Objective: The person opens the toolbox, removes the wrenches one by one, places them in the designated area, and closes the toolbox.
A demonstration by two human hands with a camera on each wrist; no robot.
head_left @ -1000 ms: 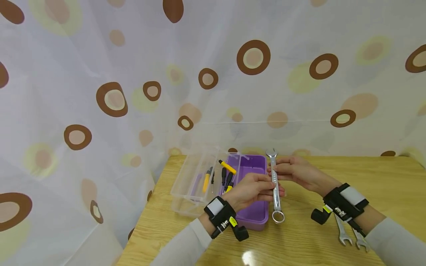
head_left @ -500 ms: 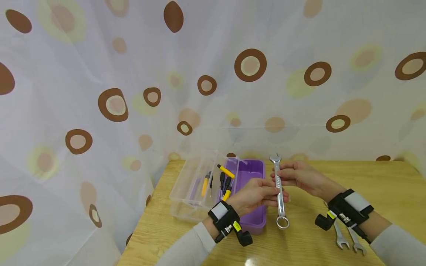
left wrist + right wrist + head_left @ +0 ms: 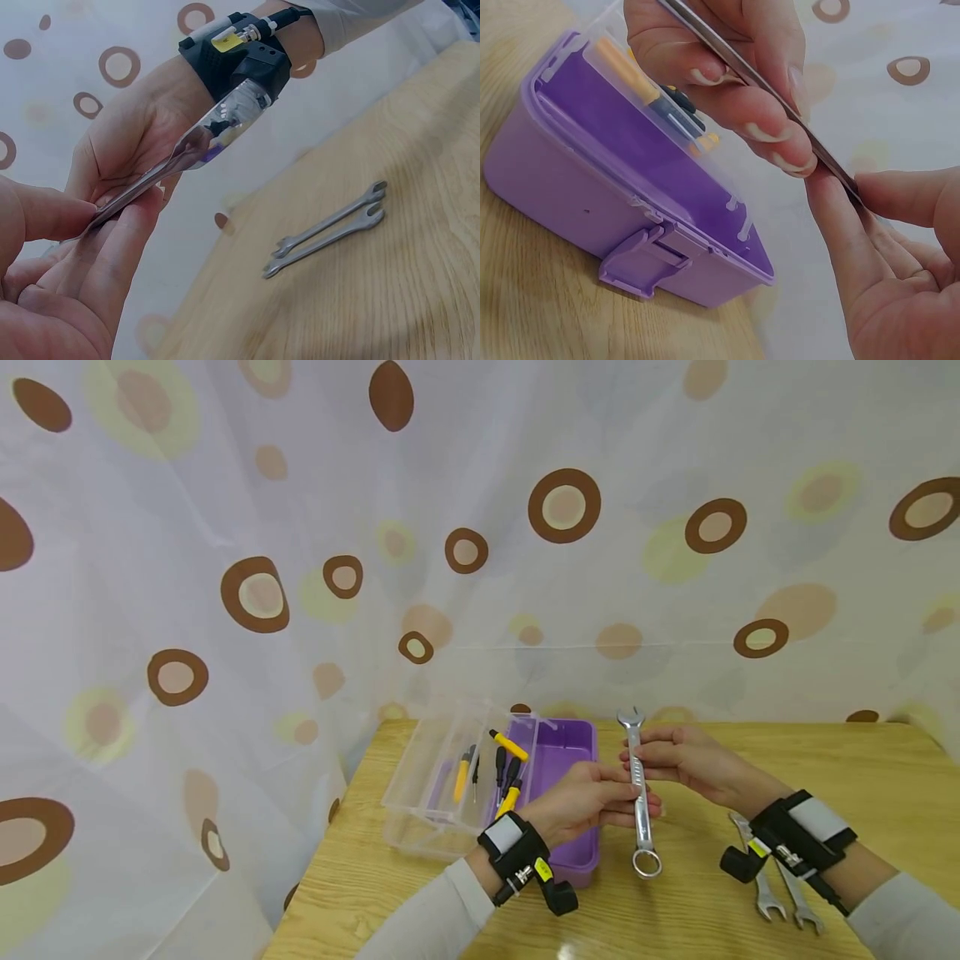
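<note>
A silver combination wrench [image 3: 642,818] is held up above the table, its open end pointing away and its ring end toward me. My left hand [image 3: 588,797] pinches the middle of its shaft between thumb and fingers. Higher up the shaft, my right hand [image 3: 693,762] pinches it too, thumb against fingers, as the right wrist view also shows. Just left of the wrench stands a purple toolbox [image 3: 592,199]; its base is partly hidden behind my left hand. Its clear lid [image 3: 420,777] lies swung open to the left.
Several screwdrivers with black or yellow handles [image 3: 510,745] lie in the clear trays and the box. Two double open-ended wrenches [image 3: 330,232] lie side by side on the wooden table [image 3: 847,810], under my right forearm in the head view. A spotted curtain [image 3: 480,527] hangs behind.
Both hands, with the wrench between them, have shifted slightly right, away from the purple box. The head view has tilted a little. Both grips look the same.
</note>
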